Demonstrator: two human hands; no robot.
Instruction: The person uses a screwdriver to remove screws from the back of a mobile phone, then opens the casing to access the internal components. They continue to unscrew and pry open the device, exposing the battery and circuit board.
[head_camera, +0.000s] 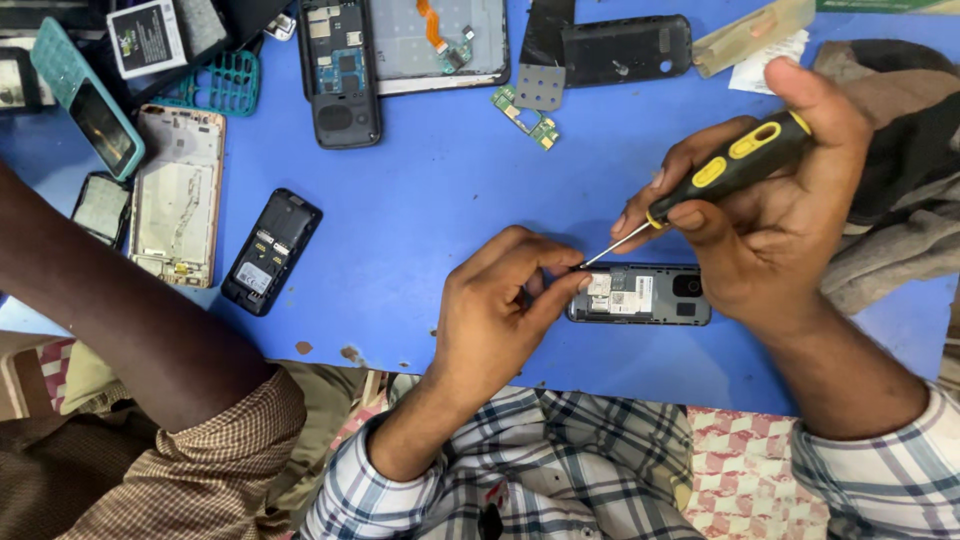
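A small dark phone (655, 295) with its back cover off lies on the blue table (430, 190), near the front edge. My right hand (770, 210) grips a black and yellow screwdriver (725, 168), its thin metal tip pointing at the phone's left end. My left hand (500, 310) pinches its thumb and forefinger together right at the screwdriver's tip, touching the phone's left end. Whether something tiny sits between those fingertips cannot be made out.
Another person's arm (110, 310) in a brown checked sleeve rests at the left. Opened phones (270, 250), a gold phone frame (180, 195), a teal keypad phone (85, 100), a battery (148, 38), small circuit boards (530, 118) and back covers (625, 48) lie scattered. Grey cloth (900, 190) is heaped at the right.
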